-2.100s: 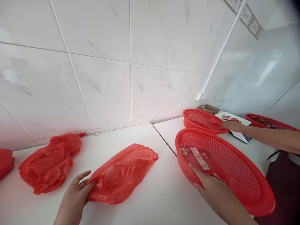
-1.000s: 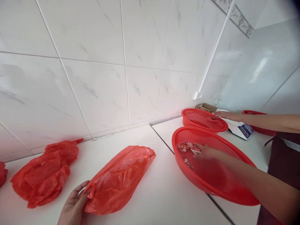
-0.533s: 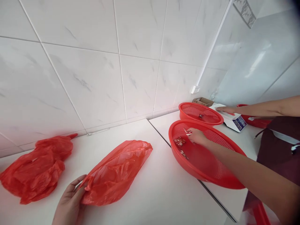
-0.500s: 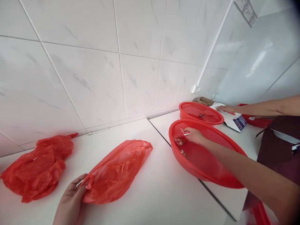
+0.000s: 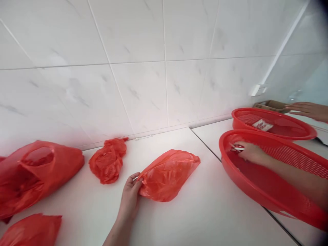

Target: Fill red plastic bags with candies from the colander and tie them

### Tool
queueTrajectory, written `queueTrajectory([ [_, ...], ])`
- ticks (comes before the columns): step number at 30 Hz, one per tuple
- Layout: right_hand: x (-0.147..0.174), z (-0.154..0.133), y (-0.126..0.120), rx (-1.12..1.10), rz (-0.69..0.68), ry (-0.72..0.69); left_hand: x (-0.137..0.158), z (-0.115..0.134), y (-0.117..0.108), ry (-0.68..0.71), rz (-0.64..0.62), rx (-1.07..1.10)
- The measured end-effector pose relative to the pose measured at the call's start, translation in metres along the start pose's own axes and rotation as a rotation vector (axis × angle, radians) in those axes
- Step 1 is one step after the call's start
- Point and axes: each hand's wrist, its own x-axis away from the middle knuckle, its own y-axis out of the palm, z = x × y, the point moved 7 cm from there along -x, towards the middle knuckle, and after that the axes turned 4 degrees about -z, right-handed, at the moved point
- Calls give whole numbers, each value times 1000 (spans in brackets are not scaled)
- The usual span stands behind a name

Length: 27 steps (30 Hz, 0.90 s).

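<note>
My left hand (image 5: 131, 194) pinches the edge of a thin red plastic bag (image 5: 166, 177) between thumb and fingers. The bag lies on the white table, puffed out toward the right. My right hand (image 5: 252, 152) reaches down into the near red plastic basket (image 5: 246, 182), at its left end. Its fingers are closed on small red-and-white packets (image 5: 238, 148), partly hidden by the hand and blurred, so I cannot tell how many.
Behind stands a second red basket (image 5: 279, 136) with a white-and-red packet (image 5: 262, 125) inside. A crumpled red bag (image 5: 107, 162) and larger red bags (image 5: 60, 167) lie left. A cardboard box (image 5: 271, 105) and another person's hand (image 5: 309, 110) are at far right.
The view has turned left, bringing more red bags into sight. My left hand still pinches the bag; my right hand remains inside the basket. A white-and-red packet now shows in the rear basket.
</note>
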Motion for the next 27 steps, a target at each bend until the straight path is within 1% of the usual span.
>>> queueTrajectory([
  [1,3,-9,-10,27,17,-21,0,0,1,0,-5,-2],
  [3,23,-38,-31,77,113,-119,1,1,3,-1,-31,-9],
  [4,42,-59,-41,101,210,-231,1,2,4,-1,-47,-14],
  [6,92,-106,-43,81,308,-509,0,2,5,-2,-70,-24],
  [7,120,-130,-34,42,271,-696,0,1,5,-3,-75,-27],
  [8,150,-152,-20,15,229,-891,0,1,5,-5,-78,-27],
  [9,175,-169,-1,18,162,-1028,0,0,4,-6,-81,-24],
  [10,194,-182,24,46,37,-1136,0,-1,4,-3,-85,-19],
  [11,209,-192,47,43,-36,-1243,0,-1,4,3,-92,-13],
  [12,215,-197,73,70,-117,-1292,0,-2,3,12,-98,-6],
  [14,210,-199,127,183,-274,-1307,0,-2,3,32,-109,3],
  [16,190,-192,172,290,-437,-1208,1,-1,4,38,-115,7],
  [17,179,-188,186,323,-471,-1142,2,-1,4,32,-115,5],
  [18,170,-185,193,329,-489,-1082,2,-2,4,26,-113,2],
  [19,163,-183,192,312,-485,-1039,2,-2,4,19,-110,-1],
  [20,159,-183,185,273,-464,-1014,2,-2,4,15,-108,-3],
  [21,158,-183,171,221,-439,-1002,2,-1,4,16,-107,-3],
  [23,151,-182,129,123,-336,-949,2,-1,5,22,-109,5],
  [25,134,-170,75,110,-157,-813,1,0,5,26,-107,17],
  [27,112,-148,23,172,19,-667,0,0,4,24,-95,27],
])
